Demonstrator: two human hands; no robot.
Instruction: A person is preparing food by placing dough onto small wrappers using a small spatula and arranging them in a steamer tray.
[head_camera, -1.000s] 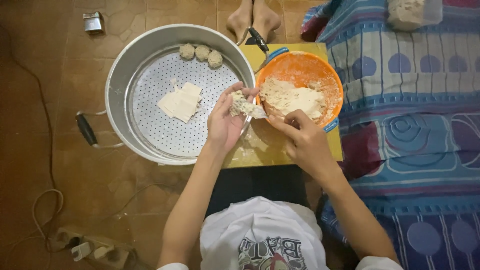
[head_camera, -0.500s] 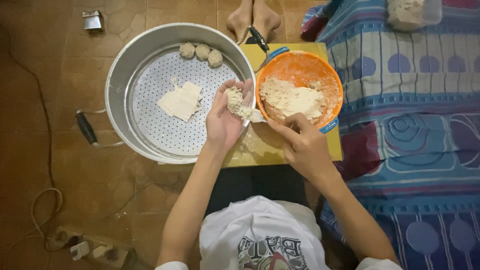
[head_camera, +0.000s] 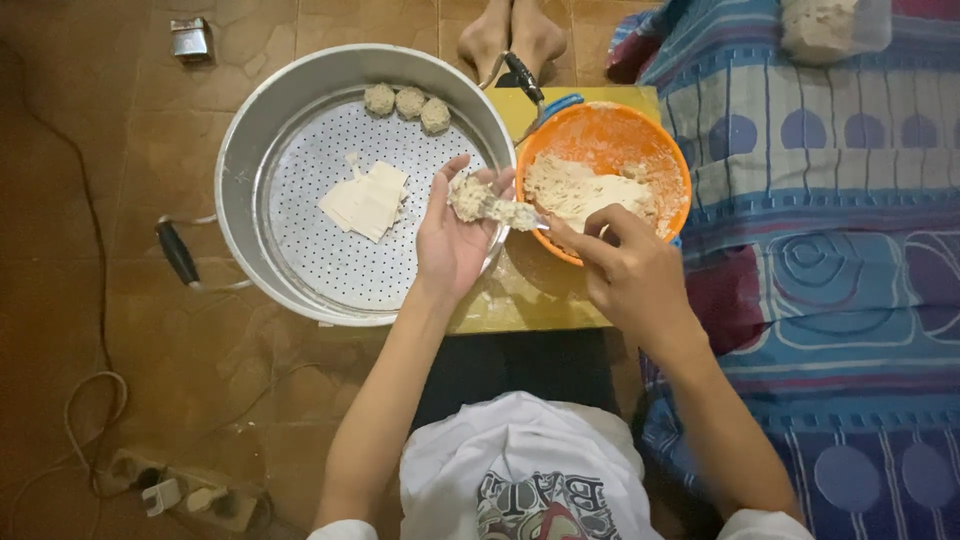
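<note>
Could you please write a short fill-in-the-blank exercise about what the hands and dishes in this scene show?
1. The left hand cups a wrapper with filling over the round ____ steamer tray.
2. The right hand holds a spoon beside the ____ bowl of filling.
3. At the tray's far edge sit ____ finished dumplings.
4. Flat ____ wrappers lie stacked on the tray.

Missing words: metal; orange; three; white

Spoon (head_camera: 515, 213) bowl hidden under filling; container (head_camera: 830, 25) cut off.
</note>
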